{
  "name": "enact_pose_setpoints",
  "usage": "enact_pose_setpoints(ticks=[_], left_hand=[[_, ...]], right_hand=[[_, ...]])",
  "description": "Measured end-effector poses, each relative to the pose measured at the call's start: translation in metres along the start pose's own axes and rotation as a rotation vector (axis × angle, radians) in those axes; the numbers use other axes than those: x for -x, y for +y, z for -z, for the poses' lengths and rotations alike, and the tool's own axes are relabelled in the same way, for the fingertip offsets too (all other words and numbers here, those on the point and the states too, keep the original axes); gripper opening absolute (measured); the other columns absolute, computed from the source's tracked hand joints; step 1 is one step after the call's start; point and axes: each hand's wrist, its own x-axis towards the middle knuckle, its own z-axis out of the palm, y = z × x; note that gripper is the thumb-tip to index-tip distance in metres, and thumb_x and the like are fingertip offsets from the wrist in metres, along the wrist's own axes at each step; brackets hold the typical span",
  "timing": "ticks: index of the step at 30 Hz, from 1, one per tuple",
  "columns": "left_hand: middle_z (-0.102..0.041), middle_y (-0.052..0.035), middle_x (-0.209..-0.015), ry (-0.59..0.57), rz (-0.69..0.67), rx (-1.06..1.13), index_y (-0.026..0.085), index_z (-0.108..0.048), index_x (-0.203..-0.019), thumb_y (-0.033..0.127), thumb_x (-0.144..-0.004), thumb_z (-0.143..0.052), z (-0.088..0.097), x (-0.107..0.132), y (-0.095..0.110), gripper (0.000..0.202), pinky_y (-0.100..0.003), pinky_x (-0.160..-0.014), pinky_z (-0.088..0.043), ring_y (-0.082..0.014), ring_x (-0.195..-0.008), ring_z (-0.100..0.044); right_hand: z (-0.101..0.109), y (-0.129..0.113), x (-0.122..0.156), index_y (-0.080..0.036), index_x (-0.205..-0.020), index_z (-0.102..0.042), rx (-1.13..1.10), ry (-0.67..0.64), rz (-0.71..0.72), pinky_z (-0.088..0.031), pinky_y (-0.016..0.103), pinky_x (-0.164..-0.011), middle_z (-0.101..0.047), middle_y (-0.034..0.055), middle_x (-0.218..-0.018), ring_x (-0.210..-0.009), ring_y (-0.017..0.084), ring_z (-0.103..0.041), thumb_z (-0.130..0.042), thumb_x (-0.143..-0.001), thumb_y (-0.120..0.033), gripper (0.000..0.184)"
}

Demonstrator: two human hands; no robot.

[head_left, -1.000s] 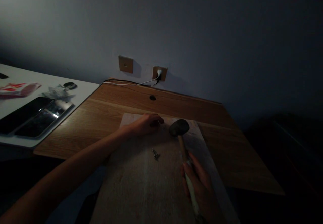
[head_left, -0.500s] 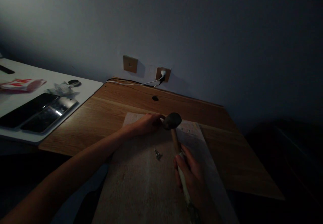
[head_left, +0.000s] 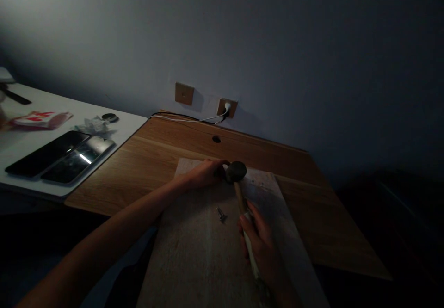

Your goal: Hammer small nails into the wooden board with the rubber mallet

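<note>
My right hand (head_left: 258, 234) is wrapped round the wooden handle of a mallet with a dark, rounded head (head_left: 236, 172). The mallet's head is raised at the far part of a pale wooden board (head_left: 194, 257), just right of my left hand (head_left: 209, 173). My left hand is at the board's far side with its fingers bent and pinched together. Whatever they hold is hidden by the mallet head and the shadow. A few metal screws (head_left: 221, 214) lie in a small heap on the board, between my two hands.
Under the board is a brown wooden tabletop (head_left: 138, 160) with a round cable hole (head_left: 216, 139). Cables run to a wall socket (head_left: 227, 107). On a white table (head_left: 132, 125) at left lie two dark phone-like slabs (head_left: 48, 153), a crumpled plastic bag (head_left: 93, 125) and a red-and-white packet (head_left: 43, 119).
The whole view has shifted slightly. The mallet head is a little farther left relative to the board, closer to my left hand. Both hands keep their grip. Something blurred appears at the far left edge.
</note>
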Motion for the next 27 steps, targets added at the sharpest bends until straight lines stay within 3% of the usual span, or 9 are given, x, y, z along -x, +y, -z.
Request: enact_pose_setpoints(ticks=[3,6,9,14,17,20,25,27], left_hand=[[-0.07,-0.0064,-0.111,0.058,-0.017,-0.115,0.018,-0.054,-0.126,0.013,-0.081,-0.068,0.006,0.012,0.007,0.047,-0.026,-0.081,-0.051,-0.0189,-0.097,-0.069],[-0.066,-0.0101,-0.119,0.071,-0.183,-0.308,0.018,-0.056,-0.124,0.02,-0.086,-0.068,0.009,0.036,0.027,0.039,-0.033,-0.089,-0.051,-0.0232,-0.106,-0.065],[-0.07,-0.0077,-0.104,-0.062,-0.457,-0.48,0.019,-0.061,-0.115,0.02,-0.093,-0.063,0.003,0.062,0.055,0.022,-0.036,-0.089,-0.049,-0.0231,-0.1,-0.065],[-0.069,-0.0047,-0.081,-0.1,-0.583,-0.669,0.02,-0.065,-0.096,0.012,-0.093,-0.062,-0.009,0.08,0.084,0.009,-0.038,-0.073,-0.047,-0.0227,-0.079,-0.064],[-0.069,-0.005,-0.083,-0.097,-0.577,-0.68,0.019,-0.066,-0.095,0.013,-0.093,-0.062,-0.006,0.077,0.084,0.007,-0.038,-0.074,-0.048,-0.0227,-0.08,-0.064],[-0.07,-0.0035,-0.086,-0.086,-0.518,-0.552,0.02,-0.069,-0.096,0.015,-0.094,-0.062,0.003,0.066,0.07,0.009,-0.034,-0.077,-0.048,-0.0194,-0.082,-0.066],[-0.075,-0.0033,-0.098,0.1,-0.175,-0.156,0.019,-0.071,-0.1,0.014,-0.093,-0.062,0.015,0.035,0.025,0.013,-0.024,-0.082,-0.049,-0.0145,-0.089,-0.069],[-0.076,-0.0009,-0.098,0.109,-0.075,-0.099,0.02,-0.071,-0.098,0.011,-0.089,-0.062,0.016,0.025,0.009,0.016,-0.022,-0.082,-0.049,-0.0139,-0.09,-0.07]], right_hand=[[0.001,-0.001,0.003,-0.018,-0.141,-0.052,-0.052,0.025,-0.04,-0.033,0.018,-0.032,-0.055,-0.006,-0.07,-0.038,0.007,-0.042,-0.067,-0.083,-0.061,0.074],[0.004,0.0,0.009,-0.02,-0.143,-0.052,-0.142,0.097,-0.076,-0.032,0.017,-0.033,-0.055,-0.0065,-0.067,-0.037,0.006,-0.041,-0.071,-0.079,-0.063,0.08],[0.009,0.005,0.015,-0.02,-0.143,-0.053,-0.144,0.156,-0.083,-0.029,0.017,-0.032,-0.054,-0.0067,-0.063,-0.037,0.007,-0.041,-0.073,-0.075,-0.066,0.084],[0.015,0.012,0.019,-0.021,-0.145,-0.051,-0.031,0.195,-0.11,-0.033,0.018,-0.032,-0.055,-0.0057,-0.064,-0.038,0.01,-0.045,-0.069,-0.079,-0.066,0.082],[0.016,0.014,0.02,-0.021,-0.143,-0.054,-0.013,0.186,-0.105,-0.034,0.018,-0.033,-0.052,-0.006,-0.062,-0.038,0.009,-0.045,-0.068,-0.081,-0.065,0.077],[0.015,0.017,0.019,-0.019,-0.14,-0.057,-0.047,0.165,-0.077,-0.032,0.018,-0.034,-0.05,-0.0067,-0.061,-0.038,0.008,-0.043,-0.068,-0.081,-0.066,0.076],[0.015,0.02,0.018,-0.021,-0.141,-0.056,-0.111,0.151,-0.046,-0.032,0.019,-0.034,-0.056,-0.0046,-0.067,-0.039,0.008,-0.043,-0.07,-0.08,-0.067,0.078],[0.015,0.02,0.018,-0.021,-0.141,-0.056,-0.115,0.138,-0.045,-0.033,0.018,-0.033,-0.057,-0.0045,-0.067,-0.039,0.008,-0.043,-0.07,-0.081,-0.065,0.076]])
